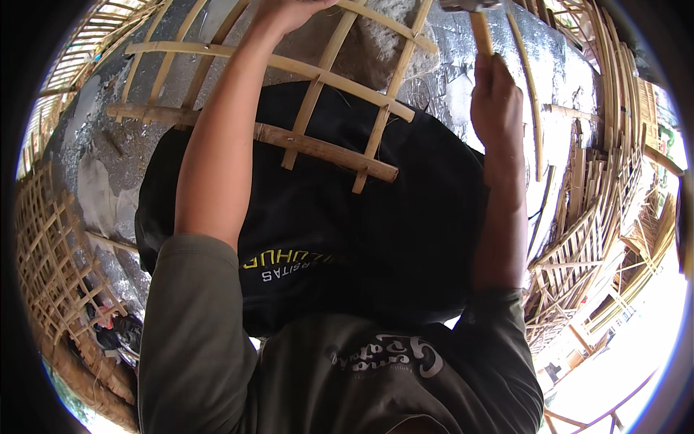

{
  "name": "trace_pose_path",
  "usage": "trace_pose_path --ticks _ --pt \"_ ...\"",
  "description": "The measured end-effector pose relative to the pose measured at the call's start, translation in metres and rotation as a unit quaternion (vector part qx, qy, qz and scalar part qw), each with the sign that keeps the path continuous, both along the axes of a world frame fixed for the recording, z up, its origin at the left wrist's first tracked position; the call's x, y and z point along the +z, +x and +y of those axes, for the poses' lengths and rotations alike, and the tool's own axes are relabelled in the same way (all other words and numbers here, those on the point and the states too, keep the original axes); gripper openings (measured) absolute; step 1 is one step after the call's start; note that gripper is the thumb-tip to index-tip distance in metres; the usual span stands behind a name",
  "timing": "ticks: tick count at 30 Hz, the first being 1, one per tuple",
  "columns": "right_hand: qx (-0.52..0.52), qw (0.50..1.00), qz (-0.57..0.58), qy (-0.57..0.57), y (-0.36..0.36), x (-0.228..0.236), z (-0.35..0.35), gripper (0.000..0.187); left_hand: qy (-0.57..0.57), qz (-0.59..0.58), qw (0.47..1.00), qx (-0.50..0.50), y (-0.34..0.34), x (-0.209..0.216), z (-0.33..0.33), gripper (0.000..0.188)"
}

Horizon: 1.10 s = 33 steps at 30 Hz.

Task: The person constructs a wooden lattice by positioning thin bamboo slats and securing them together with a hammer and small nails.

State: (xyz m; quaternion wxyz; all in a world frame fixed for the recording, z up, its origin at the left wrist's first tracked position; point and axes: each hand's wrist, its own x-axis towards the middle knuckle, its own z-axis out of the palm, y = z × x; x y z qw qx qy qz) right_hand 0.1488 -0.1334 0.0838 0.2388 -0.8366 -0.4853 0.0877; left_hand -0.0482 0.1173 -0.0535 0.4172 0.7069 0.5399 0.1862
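Note:
A bamboo lattice (293,69) of crossed split slats lies partly over the dark cloth on my lap and reaches past the top edge. At the upper edge of the head view, my left hand (293,11) is close to the lattice's far slats. The picture's edge cuts off most of its fingers, so its grip is hidden. My right hand (497,94), on the right of the lattice, is closed around the wooden handle of a hammer (480,32). The metal hammer head is raised beside the lattice and partly cut off at the top.
A grey, shiny sheet (448,79) covers the ground. One loose bamboo strip (528,94) lies right of my right hand. Stacked bamboo lattices (593,195) fill the right side, and another lattice panel (54,239) stands at the left. Black cloth (405,231) covers my legs.

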Motion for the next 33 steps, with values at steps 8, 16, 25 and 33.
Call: trace_pose_path --ticks 8,16,25,33 --pt "0.058 0.997 -0.052 0.007 0.002 -0.02 -0.013 0.018 -0.012 -0.047 0.999 -0.007 -0.006 0.019 -0.013 0.127" --pt "0.065 0.996 -0.045 -0.049 0.0 -0.029 -0.004 0.02 0.004 -0.046 0.999 0.022 -0.006 -0.015 0.003 0.131" --pt "0.08 0.994 -0.039 -0.067 -0.005 -0.034 -0.004 0.016 -0.038 0.021 0.999 0.012 0.001 0.02 -0.005 0.127" --pt "0.003 0.999 -0.033 0.031 0.026 0.013 -0.006 0.028 -0.012 0.012 1.0 0.02 0.001 0.004 -0.003 0.122"
